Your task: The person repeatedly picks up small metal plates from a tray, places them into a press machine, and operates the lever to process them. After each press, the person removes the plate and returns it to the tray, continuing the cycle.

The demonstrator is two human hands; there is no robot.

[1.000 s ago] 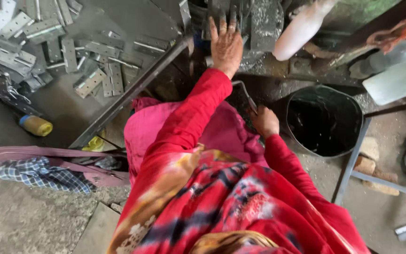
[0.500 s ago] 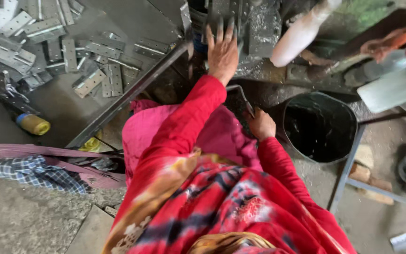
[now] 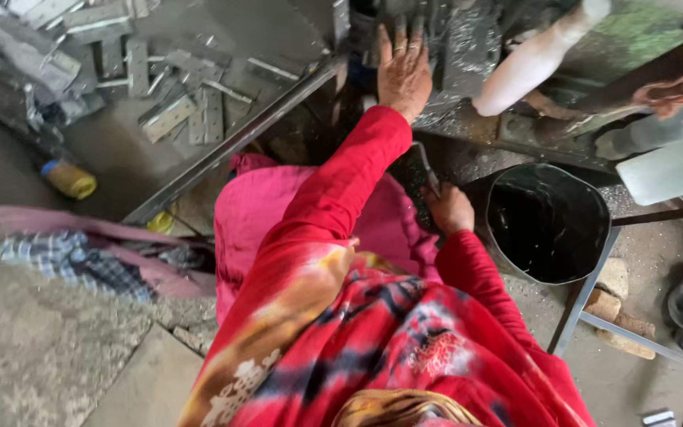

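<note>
Left hand (image 3: pixel 405 75) flat, fingers apart, on the far machine (image 3: pixel 468 47); right hand (image 3: pixel 450 209) clamps a rod (image 3: pixel 427 166) by the bucket (image 3: pixel 547 221); work looks underway.

Left hand (image 3: pixel 405 73) flat on metal machine (image 3: pixel 468 47), right hand (image 3: pixel 450 209) gripping thin rod (image 3: pixel 427 166)

Thin grey metal rod (image 3: pixel 428 170), tilted, lower end gripped in closed right hand (image 3: pixel 450 209) beside black bucket. Grey metal pieces (image 3: pixel 468 47) on machine bed, dull and stacked, under flat left hand (image 3: pixel 405 75).

One black bucket (image 3: pixel 547 225) (dark inside), two hands (image 3: pixel 406 75).
</note>
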